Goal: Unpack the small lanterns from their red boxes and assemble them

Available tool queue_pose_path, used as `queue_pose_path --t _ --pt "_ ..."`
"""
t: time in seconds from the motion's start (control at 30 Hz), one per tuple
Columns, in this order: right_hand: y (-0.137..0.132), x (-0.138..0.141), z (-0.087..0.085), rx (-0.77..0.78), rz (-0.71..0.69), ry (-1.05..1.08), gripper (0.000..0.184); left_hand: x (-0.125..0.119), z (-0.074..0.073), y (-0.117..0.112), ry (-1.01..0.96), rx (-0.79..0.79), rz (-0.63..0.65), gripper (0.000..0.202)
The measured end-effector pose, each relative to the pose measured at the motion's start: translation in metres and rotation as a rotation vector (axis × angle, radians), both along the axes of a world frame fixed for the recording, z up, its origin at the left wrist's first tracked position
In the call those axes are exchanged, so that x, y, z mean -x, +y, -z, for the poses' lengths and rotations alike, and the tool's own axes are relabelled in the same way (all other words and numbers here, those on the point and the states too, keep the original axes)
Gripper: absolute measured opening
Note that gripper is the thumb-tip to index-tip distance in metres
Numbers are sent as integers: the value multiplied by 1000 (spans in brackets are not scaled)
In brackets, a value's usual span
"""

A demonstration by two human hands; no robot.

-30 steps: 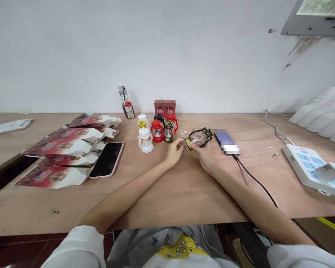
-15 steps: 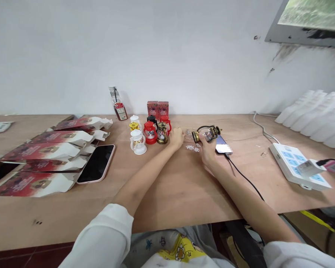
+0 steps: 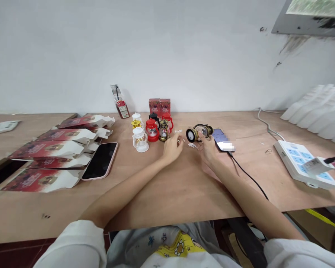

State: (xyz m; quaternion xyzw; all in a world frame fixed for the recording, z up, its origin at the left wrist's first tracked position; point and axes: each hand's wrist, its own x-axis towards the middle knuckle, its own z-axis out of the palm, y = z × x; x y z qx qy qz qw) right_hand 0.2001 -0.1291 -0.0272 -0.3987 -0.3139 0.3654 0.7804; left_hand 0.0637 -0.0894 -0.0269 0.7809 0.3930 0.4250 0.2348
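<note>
Nearest to us we see the white sleeves and the two bare forearms reaching out over the wooden table (image 3: 162, 201). The left hand (image 3: 171, 149) rests on the tabletop with its fingers loosely curled toward some small white scraps (image 3: 192, 145); we cannot tell whether it pinches anything. Just to its right, the right hand (image 3: 209, 149) is closed around a bronze mini lantern (image 3: 198, 132), which it holds tipped on its side just above the table, the round base turned toward the left hand. Touching that hand's far side lies a smartphone (image 3: 219, 135) with a black cable (image 3: 248, 178) running back toward us and off the table edge. Off to the left we see a pink-cased phone (image 3: 100, 160) lying face up beside a spread of flat red cartons (image 3: 48, 149). On the right edge sits a white power strip (image 3: 301, 163). Beyond the left hand stands a cluster of mini lanterns (image 3: 152, 129), upright and close together, in white, red, gold, bronze and black. Behind them we see two red boxes (image 3: 159, 106) standing side by side, and a narrow packet (image 3: 120, 102) leaning on the white wall. Far right, a row of white moulded pieces (image 3: 318, 111) lies against the wall.
</note>
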Motion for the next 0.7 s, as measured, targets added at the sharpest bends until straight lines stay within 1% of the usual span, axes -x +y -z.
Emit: queue_pose_path --t 0.1,0.17,0.23,0.3,0.47,0.6,0.7 --pt "-5 11 1 20 -119 67 46 19 10 -17 -48 -19 74 16" --pt "-8 17 3 36 -152 92 46 24 13 -22 -83 -43 73 16" --pt "-10 21 6 43 -179 74 47 25 12 -24 -115 -69 71 11" --pt "-12 23 7 50 -184 31 49 25 10 -25 -149 -74 94 7" --pt "-13 24 8 76 -156 -23 55 24 7 -24 -208 -2 132 13" --pt "-14 25 7 69 -179 -40 62 23 8 -21 -240 66 139 18" --pt "-16 26 6 62 -178 -70 63 23 9 -19 -253 77 159 19"
